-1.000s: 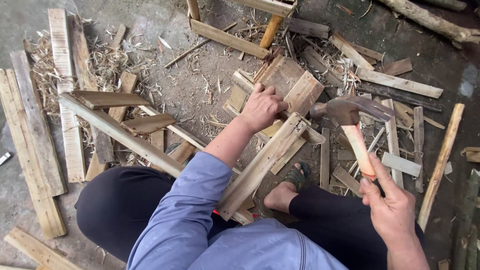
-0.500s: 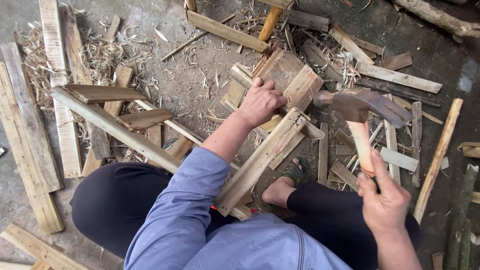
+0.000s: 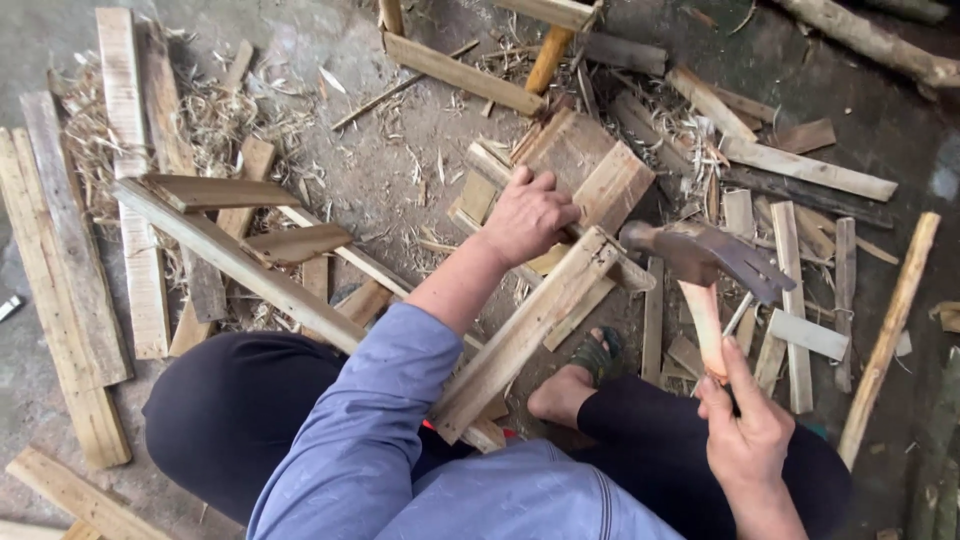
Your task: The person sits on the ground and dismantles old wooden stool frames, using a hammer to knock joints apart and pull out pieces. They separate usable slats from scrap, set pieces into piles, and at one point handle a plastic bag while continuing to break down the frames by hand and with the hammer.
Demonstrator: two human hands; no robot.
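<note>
Down low over the wood pile, right hand (image 3: 748,440) wrapped tight around the pale wooden handle of a claw hammer (image 3: 700,262), rusty head raised just right of the long slat (image 3: 530,325). Left hand (image 3: 527,212) pressed flat, fingers curled over that slat's upper end, against stacked boards (image 3: 590,170). Bare foot (image 3: 572,385) just below the slat.

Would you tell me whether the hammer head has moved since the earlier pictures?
Yes: the hammer head has swung left, closer to the left hand on the wooden slat.
</note>
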